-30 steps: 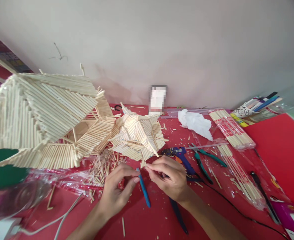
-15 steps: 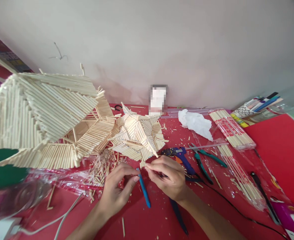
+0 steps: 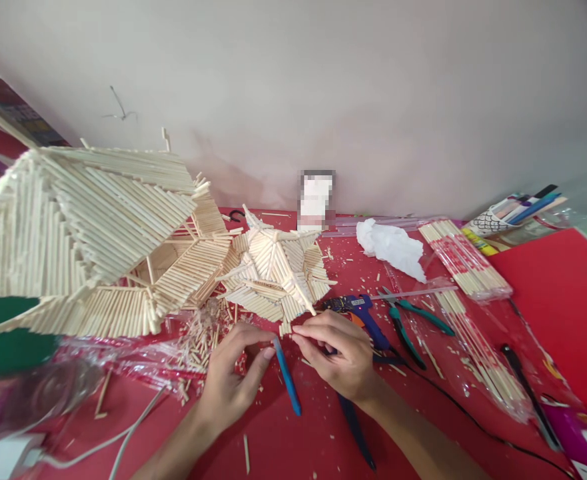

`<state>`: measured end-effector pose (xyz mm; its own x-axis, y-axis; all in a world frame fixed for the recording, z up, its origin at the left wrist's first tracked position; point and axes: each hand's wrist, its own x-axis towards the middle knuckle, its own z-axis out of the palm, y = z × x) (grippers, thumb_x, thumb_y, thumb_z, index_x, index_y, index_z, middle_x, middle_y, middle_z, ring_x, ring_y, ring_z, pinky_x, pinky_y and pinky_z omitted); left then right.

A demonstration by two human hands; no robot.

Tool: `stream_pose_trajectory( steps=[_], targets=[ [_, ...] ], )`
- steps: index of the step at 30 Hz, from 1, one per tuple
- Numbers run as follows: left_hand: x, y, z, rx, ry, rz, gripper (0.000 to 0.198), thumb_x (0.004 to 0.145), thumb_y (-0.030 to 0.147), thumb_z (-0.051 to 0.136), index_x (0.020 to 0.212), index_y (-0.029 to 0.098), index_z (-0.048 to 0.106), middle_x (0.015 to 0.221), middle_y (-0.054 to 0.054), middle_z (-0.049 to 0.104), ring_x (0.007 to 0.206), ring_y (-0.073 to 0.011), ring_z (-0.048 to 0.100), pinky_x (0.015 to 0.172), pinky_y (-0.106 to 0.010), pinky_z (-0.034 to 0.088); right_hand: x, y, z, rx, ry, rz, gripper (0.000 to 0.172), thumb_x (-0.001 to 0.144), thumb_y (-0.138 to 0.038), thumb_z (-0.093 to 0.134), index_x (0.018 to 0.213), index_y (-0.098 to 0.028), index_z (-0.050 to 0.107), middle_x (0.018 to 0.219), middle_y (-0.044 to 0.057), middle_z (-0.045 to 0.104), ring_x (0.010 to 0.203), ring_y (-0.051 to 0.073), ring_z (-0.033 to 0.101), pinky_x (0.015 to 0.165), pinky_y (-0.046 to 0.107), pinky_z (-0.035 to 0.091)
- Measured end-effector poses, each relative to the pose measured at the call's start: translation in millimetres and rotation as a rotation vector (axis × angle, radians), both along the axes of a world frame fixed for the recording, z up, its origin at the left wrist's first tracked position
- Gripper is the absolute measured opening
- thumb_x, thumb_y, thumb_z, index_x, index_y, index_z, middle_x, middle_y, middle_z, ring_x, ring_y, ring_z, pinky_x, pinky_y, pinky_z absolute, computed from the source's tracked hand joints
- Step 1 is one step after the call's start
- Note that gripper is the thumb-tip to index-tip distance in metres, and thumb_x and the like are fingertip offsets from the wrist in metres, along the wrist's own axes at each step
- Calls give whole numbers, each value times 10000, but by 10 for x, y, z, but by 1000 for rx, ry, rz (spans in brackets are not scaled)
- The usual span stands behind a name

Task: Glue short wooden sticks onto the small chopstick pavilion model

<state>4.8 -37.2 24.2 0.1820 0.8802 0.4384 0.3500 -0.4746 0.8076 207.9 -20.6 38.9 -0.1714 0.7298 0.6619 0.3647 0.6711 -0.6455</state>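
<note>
My right hand (image 3: 340,353) is closed, thumb and forefinger pinching the end of a short wooden stick (image 3: 286,329) just below the small stick-built roof model (image 3: 273,267). The roof's near corner ridge points down toward these fingertips. To the left, my left hand (image 3: 236,373) has its thumb and forefinger slightly apart, with nothing seen between them. Its forefinger tip is at the upper end of a blue pen-like stick (image 3: 289,380), which slants across the red table. Whether finger and stick touch is hard to tell.
A large stick-built house (image 3: 103,220) stands left, beside loose stick scraps (image 3: 210,340). Right of my hands are a blue glue gun (image 3: 366,317), green-handled pliers (image 3: 400,327), crumpled tissue (image 3: 390,247) and bagged sticks (image 3: 466,260). Dark blue handles (image 3: 356,433) show below my right wrist.
My left thumb has drawn slightly away from the blue stick. My right hand stays almost where it was, still pinching. The other things are in the same places.
</note>
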Motion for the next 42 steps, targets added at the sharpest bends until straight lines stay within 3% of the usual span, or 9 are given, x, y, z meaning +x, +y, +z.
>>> stream_pose_trajectory(
  steps=[11,32,42],
  targets=[
    [-5,-1,-4,23,47,-7,230,937,186,654,1160,229,691,860,-13,698,698,-110,630,634,-209,527,-69,-23,31,-111,73,-13,150,925,-74,676,956,-201,750,781,16,719,667,131,657,668,261,602],
    [-6,-1,35,42,40,-9,244,931,167,652,1162,220,712,868,-25,715,720,-119,640,644,-210,523,-61,-21,6,-83,80,-8,150,947,-86,655,981,-203,742,792,25,720,668,135,657,678,261,605],
    [-1,18,49,59,51,-16,249,936,160,646,1170,220,705,893,-25,718,745,-114,652,671,-206,536,-82,-16,-17,-132,119,20,134,933,-70,673,957,-179,749,784,20,710,660,121,636,593,229,541]
  ],
)
